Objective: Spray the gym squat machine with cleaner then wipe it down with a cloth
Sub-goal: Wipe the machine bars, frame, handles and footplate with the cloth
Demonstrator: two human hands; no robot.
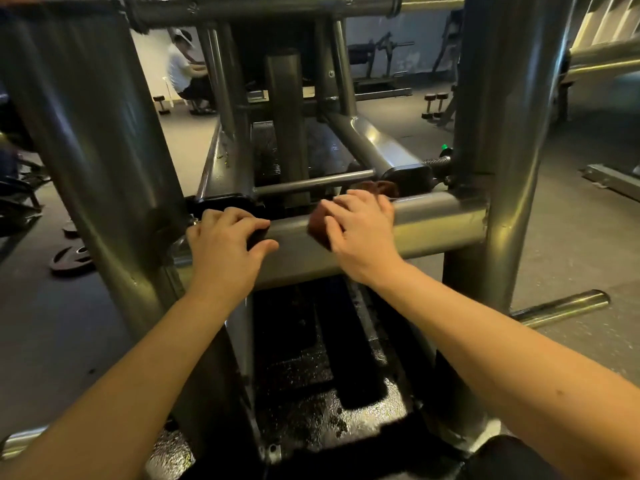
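Head view looks down on the squat machine (433,230), a grey steel frame that fills the near and middle scene; its thick left upright (104,150) and right upright (502,133) are joined by a horizontal crossbar (440,223) running between them. Both bare arms reach forward to that crossbar; the right hand (360,230) lies on top of it near the middle, fingers curled over a dark reddish-brown cloth (317,226) and clutching it against the metal, with a fold of the cloth showing past the fingertips on the far side. The left hand (225,237) is at the crossbar's left end, just beside the left upright; its fingers curl over the top and the thumb lies on the near face, grasping the bar; a dark patch between thumb and fingers cannot be made out. Below the crossbar a black base plate (311,393) glistens with wet droplets. On the floor to the left lie weight plates (71,259); far off, dumbbells (434,103) stand on the right, and a seated person (183,69) is on the left.
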